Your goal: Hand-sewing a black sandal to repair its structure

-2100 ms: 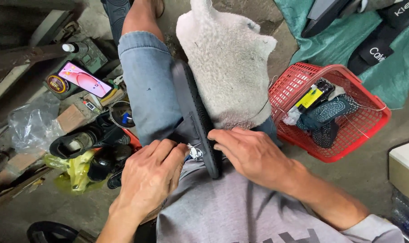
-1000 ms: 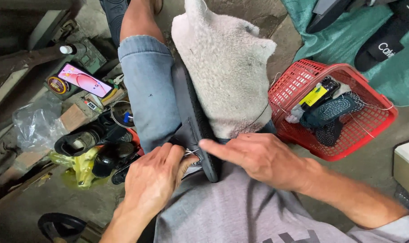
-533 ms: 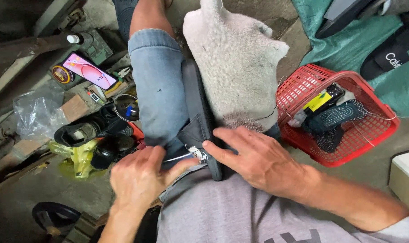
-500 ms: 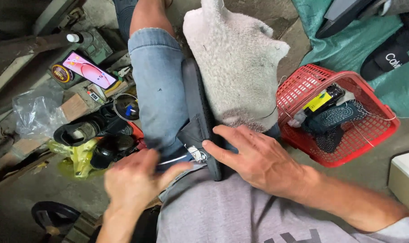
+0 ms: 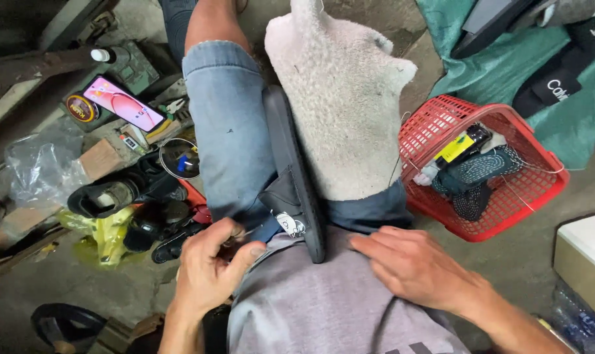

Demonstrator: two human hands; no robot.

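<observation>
A black sandal (image 5: 296,172) stands on edge between my knees, its strap with a small metal badge facing left. A whitish towel (image 5: 342,98) lies over my right thigh against the sole. My left hand (image 5: 209,270) is just left of the strap, thumb and forefinger pinched on a thin needle (image 5: 244,233) that points at the strap. My right hand (image 5: 415,265) lies flat on my grey shirt, right of the sandal's near end, fingers apart and holding nothing.
A red plastic basket (image 5: 441,113) with dark shoe parts and a yellow item stands to the right. At left are a lit phone (image 5: 124,103), a round tin (image 5: 80,108), black shoes (image 5: 114,195), a plastic bag (image 5: 38,172). A white box (image 5: 586,252) sits far right.
My right hand has let go of the sandal's strap and slid down and right onto my shirt. My left hand has drawn back to the left, away from the strap.
</observation>
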